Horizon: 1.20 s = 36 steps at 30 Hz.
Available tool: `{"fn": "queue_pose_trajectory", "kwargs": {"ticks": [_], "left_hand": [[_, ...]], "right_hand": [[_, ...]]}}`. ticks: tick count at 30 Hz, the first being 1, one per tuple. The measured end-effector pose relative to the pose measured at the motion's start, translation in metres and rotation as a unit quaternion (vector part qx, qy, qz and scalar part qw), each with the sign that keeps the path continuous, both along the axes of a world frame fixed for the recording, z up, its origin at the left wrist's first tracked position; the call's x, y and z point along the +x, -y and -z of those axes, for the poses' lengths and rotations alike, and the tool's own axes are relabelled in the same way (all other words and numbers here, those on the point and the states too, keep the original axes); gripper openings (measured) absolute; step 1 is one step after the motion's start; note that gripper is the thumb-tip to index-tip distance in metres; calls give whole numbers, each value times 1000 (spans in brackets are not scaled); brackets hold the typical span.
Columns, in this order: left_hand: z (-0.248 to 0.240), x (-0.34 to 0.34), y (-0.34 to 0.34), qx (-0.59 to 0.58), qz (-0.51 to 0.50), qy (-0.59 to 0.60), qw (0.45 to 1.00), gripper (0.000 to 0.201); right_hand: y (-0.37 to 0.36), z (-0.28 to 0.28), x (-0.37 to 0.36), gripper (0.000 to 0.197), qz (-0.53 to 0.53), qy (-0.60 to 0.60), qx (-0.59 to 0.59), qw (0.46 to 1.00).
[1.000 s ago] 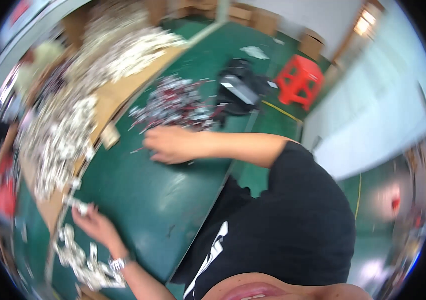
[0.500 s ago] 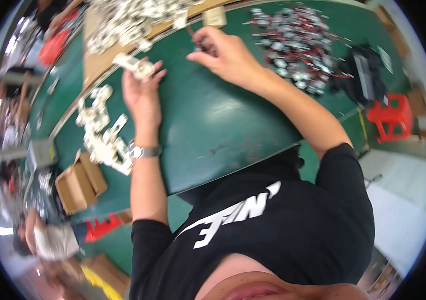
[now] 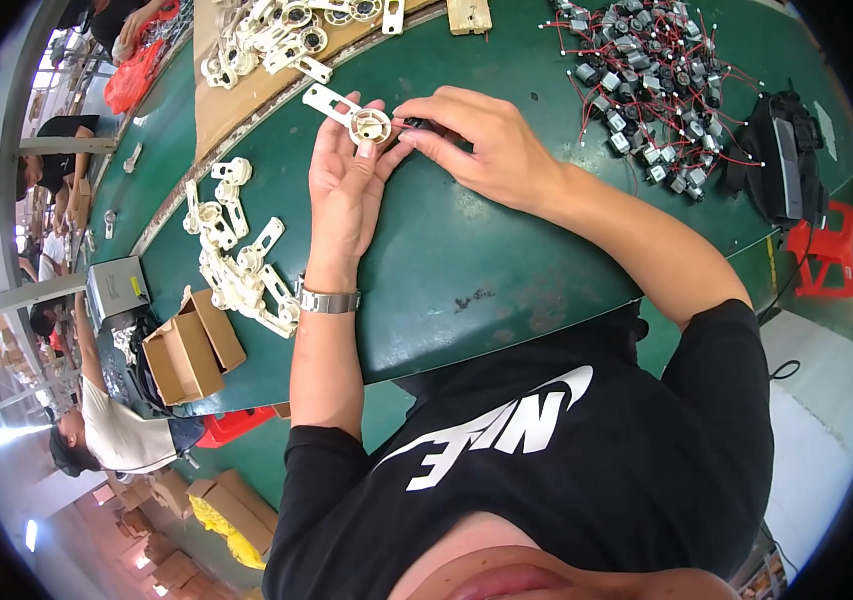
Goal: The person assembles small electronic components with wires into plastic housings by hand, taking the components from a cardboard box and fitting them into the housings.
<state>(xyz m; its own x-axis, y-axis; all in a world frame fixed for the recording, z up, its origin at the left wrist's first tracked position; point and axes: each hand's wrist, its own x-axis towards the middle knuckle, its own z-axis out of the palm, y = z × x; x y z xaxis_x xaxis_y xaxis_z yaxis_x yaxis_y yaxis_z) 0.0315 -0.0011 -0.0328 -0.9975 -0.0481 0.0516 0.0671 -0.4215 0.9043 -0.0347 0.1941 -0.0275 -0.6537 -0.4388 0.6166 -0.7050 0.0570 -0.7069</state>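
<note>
My left hand holds a cream plastic housing with a round ring at one end and a slotted arm pointing up and left. Its thumb presses near the ring. Close beside the ring, my right hand pinches a small dark part, mostly hidden by the fingers; what kind it is I cannot make out. Several similar cream housings lie in a loose row left of my left forearm. To the right sits a heap of small silver motors with red wires.
More cream housings lie on a brown board at the far side. A wooden block is at the far edge. Black bag, right; open cardboard box, left, on the green table. Red stools and other people are beyond.
My hands have come together: the right moved toward the left, bringing the small dark part beside the housing's ring. The left hand still holds the housing. The whole view has shifted slightly.
</note>
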Motion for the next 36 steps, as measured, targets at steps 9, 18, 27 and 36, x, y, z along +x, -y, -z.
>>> {"fn": "queue_pose_trajectory", "kwargs": {"ticks": [9,18,27,36], "left_hand": [[-1,2,-3,7,4,-5,1000,60],[-1,0,-11,-74,-5,-13,997,64],[-1,3,-14,-147,-32,-41,988,68],[8,9,-10,-88,17,-14,996,61]], "right_hand": [[4,11,0,22,34,5,-3,999],[-1,8,-1,20,42,35,40,998],[-5,11,-18,26,-107,245,5,964],[-7,-2,-9,27,-157,404,36,900]]}}
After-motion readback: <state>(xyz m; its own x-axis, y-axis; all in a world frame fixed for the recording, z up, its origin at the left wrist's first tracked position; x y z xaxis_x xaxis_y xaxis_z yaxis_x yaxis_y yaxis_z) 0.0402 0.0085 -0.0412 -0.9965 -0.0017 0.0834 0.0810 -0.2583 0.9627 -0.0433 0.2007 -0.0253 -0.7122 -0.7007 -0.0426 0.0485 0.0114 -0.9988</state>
